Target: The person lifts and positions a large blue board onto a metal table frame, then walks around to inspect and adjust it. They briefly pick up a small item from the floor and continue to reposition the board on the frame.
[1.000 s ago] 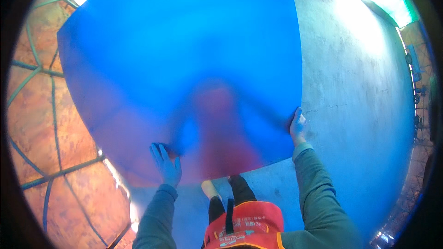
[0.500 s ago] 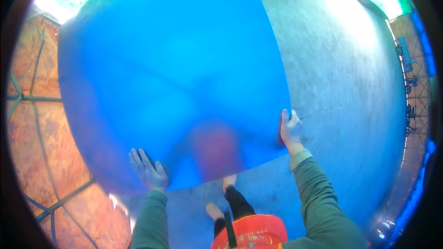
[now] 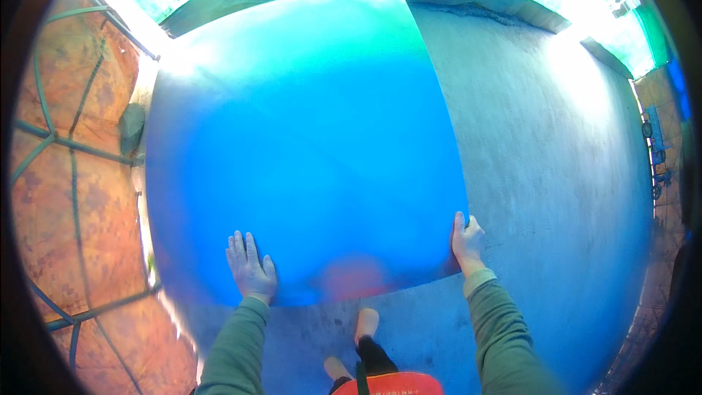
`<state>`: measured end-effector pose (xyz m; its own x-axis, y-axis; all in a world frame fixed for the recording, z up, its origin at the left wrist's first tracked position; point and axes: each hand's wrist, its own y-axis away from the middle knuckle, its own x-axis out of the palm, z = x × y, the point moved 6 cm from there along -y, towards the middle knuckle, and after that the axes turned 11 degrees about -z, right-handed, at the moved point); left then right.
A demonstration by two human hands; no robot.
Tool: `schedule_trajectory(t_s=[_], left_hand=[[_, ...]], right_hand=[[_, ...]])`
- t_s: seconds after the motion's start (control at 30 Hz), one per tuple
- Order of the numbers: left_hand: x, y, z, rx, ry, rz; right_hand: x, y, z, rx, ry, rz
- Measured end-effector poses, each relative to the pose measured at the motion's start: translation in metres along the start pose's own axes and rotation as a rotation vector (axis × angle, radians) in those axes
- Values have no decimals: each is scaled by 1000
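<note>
A large blue board [image 3: 307,146], smooth and glossy, fills the middle of the view and tilts away from me. My left hand [image 3: 250,269] lies flat on its near face close to the bottom edge, fingers apart. My right hand [image 3: 466,241] grips the board's lower right corner, fingers wrapped round the edge. A reddish reflection shows in the panel's lower part. Both of my forearms wear green sleeves. My shoes [image 3: 365,322] stand on the floor just below the board.
A grey concrete floor [image 3: 556,175] stretches to the right, ending at a raised curb [image 3: 512,11] at the far side. To the left lies orange-brown ground [image 3: 73,197] crossed by green metal bars [image 3: 51,139]. An orange item hangs at my chest.
The board has swung away from me and now leans further forward. My left hand shifted from its lower edge onto its face; my right hand stayed at the right corner.
</note>
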<state>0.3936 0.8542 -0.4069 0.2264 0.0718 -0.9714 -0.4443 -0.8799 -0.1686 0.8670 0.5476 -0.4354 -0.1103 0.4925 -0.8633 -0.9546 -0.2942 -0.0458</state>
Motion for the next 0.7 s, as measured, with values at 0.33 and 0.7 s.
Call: schedule_trajectory(t_s=[0.33,0.7], left_hand=[[11,-50,12,-10,31,58],[4,-38,47,-65,187,94]], right_hand=[[13,-29,51,63,25,45],[21,37,76,239,412,17]])
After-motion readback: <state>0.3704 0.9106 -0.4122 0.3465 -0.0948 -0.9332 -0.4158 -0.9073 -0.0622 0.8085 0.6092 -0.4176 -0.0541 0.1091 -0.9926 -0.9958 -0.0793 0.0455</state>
